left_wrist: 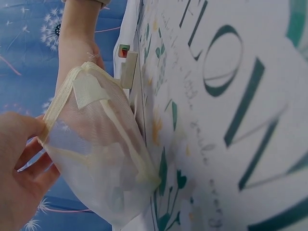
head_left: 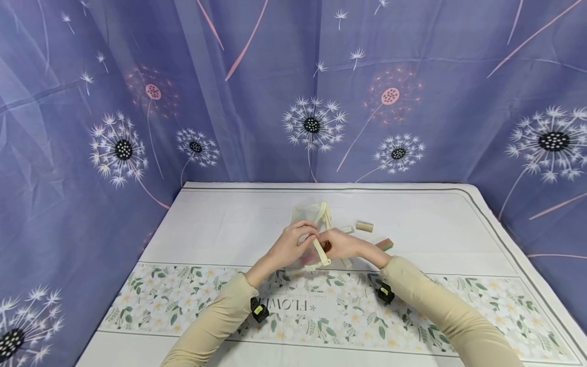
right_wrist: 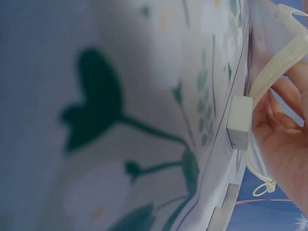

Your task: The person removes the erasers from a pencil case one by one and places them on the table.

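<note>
A see-through mesh bag (head_left: 304,211) with a cream zipped edge lies near the middle of the table, its mouth toward the right. My left hand (head_left: 293,240) pinches that edge between thumb and fingers, also seen in the left wrist view, where the left hand (left_wrist: 21,168) holds the bag (left_wrist: 103,168) at its rim. At the mouth is my right hand (head_left: 340,243), its fingers reaching inside. A dark red-brown piece (head_left: 326,246) shows against those fingertips; whether they grip it is hidden. Through the mesh, a pinkish shape (head_left: 306,260) is faintly visible.
Right of the bag lie a tan cylinder (head_left: 364,226), a red and green block (head_left: 384,244) and a pale block (head_left: 348,229). Another white block (right_wrist: 239,122) sits close under my right hand. A flowered strip (head_left: 321,311) crosses the table; a purple curtain (head_left: 257,127) hangs behind.
</note>
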Demonstrator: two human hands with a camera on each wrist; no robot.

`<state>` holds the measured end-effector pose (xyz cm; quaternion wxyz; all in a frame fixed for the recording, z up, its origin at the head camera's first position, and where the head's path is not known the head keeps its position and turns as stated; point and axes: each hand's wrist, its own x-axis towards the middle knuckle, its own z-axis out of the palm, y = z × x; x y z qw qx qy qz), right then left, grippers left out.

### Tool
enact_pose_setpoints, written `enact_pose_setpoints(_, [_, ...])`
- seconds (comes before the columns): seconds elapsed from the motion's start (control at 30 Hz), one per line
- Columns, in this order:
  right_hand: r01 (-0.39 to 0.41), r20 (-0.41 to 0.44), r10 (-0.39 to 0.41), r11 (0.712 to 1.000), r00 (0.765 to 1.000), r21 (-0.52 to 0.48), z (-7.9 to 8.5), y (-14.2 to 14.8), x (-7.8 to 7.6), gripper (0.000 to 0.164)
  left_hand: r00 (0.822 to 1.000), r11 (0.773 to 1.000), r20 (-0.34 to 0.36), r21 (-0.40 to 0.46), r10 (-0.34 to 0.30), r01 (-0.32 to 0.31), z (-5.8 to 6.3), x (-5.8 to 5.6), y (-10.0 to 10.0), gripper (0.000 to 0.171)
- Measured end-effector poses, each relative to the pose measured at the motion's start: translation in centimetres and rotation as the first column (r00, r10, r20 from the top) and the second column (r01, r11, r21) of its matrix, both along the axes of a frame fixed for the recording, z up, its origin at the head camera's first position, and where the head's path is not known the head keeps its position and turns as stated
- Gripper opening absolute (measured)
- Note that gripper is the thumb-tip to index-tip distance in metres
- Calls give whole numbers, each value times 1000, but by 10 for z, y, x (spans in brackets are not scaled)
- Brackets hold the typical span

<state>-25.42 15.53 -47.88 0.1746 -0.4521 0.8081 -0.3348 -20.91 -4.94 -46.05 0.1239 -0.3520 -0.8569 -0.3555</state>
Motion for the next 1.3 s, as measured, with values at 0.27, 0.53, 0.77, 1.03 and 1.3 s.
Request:
enact_pose_setpoints(0.27, [5,30,-4,1000,1000,-22,6,7,2,13,999,1000,35,21,-4,3,-3,1,1,15])
enact_pose_setpoints(0.53, [14,24,-13,999,1000,-44,2,17,-1,20,999,999,45,34,-14,12,-2,1,4,14])
enact_pose_setpoints(0.77, [41,18,-40,998,999,-48,4,23,-1,20,1000,1000,12,24,-8,8,-3,1,4,12])
enact_pose_setpoints(1.03, [95,6,-95,995,995,-30,4,29,-3,20,1000,999,20,38,-17,16,-1,0,6,12])
enact_pose_setpoints(1.3, [108,12,-108,994,994,-32,3,30,-3,19,999,1000,42,20,-5,4,-2,1,5,13])
